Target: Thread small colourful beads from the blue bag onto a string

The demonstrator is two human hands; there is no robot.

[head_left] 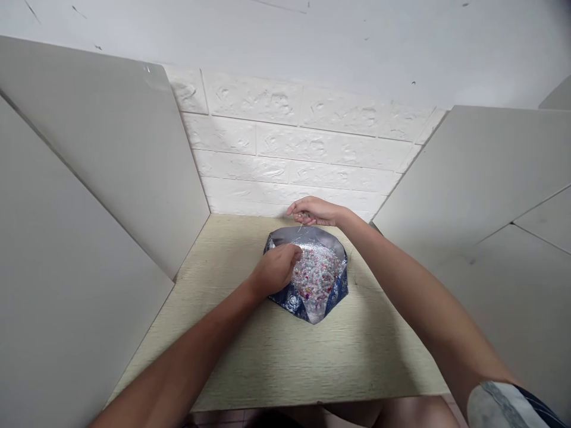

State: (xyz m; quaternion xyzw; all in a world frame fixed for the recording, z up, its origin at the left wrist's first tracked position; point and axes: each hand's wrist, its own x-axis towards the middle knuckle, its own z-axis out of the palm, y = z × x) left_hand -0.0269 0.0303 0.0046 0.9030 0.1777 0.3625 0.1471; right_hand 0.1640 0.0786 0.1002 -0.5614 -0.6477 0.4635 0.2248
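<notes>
A blue patterned bag [293, 302] with a silvery-grey inside lies opened out on the table, its edges folded down. Many small beads [317, 273], mostly clear and white with some red, pink and purple ones, fill it. My left hand [277, 267] is closed in a pinch over the bag's left side, the fingertips partly hidden. From there a thin thread [300, 228] runs up toward my right hand [316, 210], which is held with curled fingers above the bag's far edge. A few small beads show under those fingers, apparently on the thread.
The pale wooden table [250, 362] ends at a front edge near my legs. White brick-patterned wall panelling [285, 142] stands behind it. Light grey panels close in the left [111, 137] and right [482, 178] sides.
</notes>
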